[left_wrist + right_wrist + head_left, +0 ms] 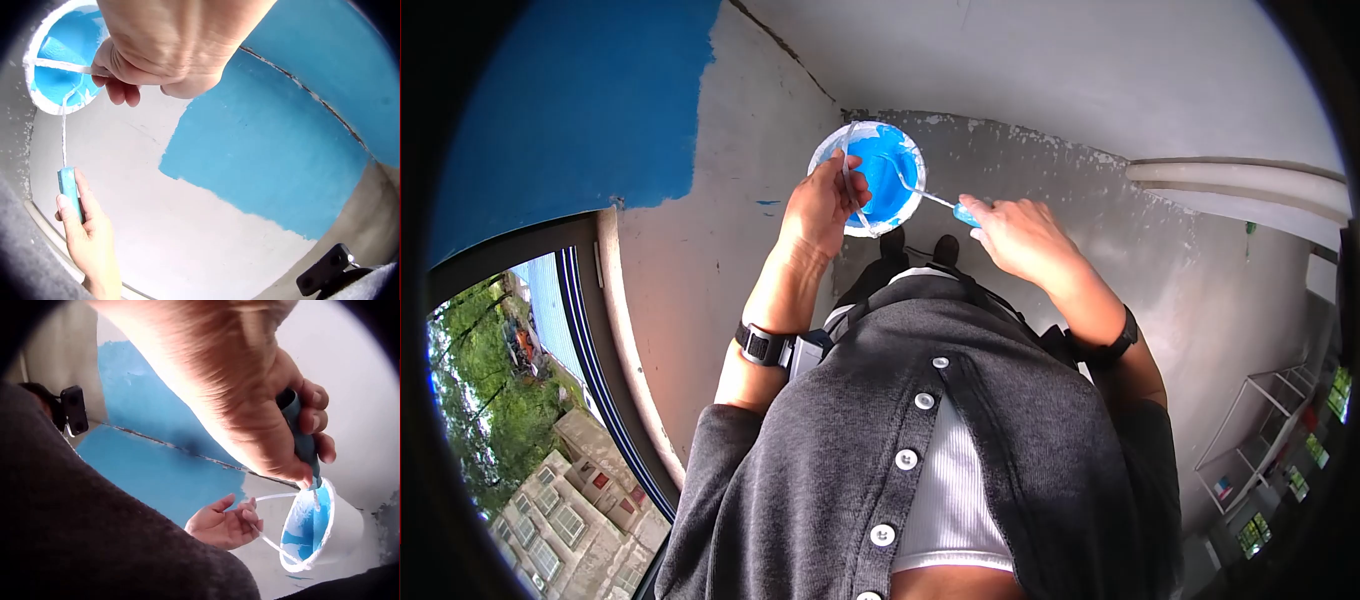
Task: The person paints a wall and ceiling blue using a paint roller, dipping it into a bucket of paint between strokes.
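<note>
My left hand [813, 215] holds the thin white handle [59, 65] of a white bucket [347, 528], with the fingers curled round it. Blue paint [888, 205] coats the inside of the bucket, and its rim is smeared white and blue. On the other side, my right hand [1028, 240] grips the blue handle [69, 187] of a paint roller. The roller's bent metal rod [937, 200] reaches over the rim, and its blue-covered head [57, 51] lies within the bucket, against the paint.
Blue paint covers part of the wall [600, 100], with a ragged edge against bare plaster [745, 130]. A window [510, 330] stands at the left. Along the right wall runs a pale pipe [1230, 180], and a metal rack [1250, 440] stands farther off. Shoes [945, 250] show below the bucket.
</note>
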`<state>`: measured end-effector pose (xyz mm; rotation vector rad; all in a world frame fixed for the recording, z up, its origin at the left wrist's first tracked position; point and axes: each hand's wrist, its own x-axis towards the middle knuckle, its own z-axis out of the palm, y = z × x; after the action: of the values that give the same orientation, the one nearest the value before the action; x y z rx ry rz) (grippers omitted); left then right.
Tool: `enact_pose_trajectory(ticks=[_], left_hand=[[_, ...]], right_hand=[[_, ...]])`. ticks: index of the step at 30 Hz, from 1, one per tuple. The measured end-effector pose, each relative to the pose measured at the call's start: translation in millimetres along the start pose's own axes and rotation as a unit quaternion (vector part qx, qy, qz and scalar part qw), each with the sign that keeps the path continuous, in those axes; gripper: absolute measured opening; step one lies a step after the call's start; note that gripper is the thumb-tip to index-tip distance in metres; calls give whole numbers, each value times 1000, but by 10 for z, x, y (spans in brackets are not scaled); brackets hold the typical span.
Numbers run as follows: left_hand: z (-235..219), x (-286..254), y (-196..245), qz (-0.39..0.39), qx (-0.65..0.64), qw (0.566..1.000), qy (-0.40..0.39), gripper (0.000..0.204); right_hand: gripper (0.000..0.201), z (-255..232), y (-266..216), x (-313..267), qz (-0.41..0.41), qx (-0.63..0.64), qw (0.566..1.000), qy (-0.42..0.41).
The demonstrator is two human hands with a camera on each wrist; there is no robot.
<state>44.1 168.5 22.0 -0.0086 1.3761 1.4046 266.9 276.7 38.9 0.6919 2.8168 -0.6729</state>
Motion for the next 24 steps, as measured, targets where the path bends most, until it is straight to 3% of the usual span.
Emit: enact_pose_trajectory(ticks=[5,11,24], left_hand=[[-59,1,-58,2,7,1000,-7,27],[-101,45,-117,-11,9,1000,-6,28],[-40,61,-49,-14,-17,1000,7,27]], right_hand=[[28,108,-140,376,25,-38,996,-74],[23,227,-155,570,33,-42,995,-82],[38,205,104,-127,28,35,999,-1]])
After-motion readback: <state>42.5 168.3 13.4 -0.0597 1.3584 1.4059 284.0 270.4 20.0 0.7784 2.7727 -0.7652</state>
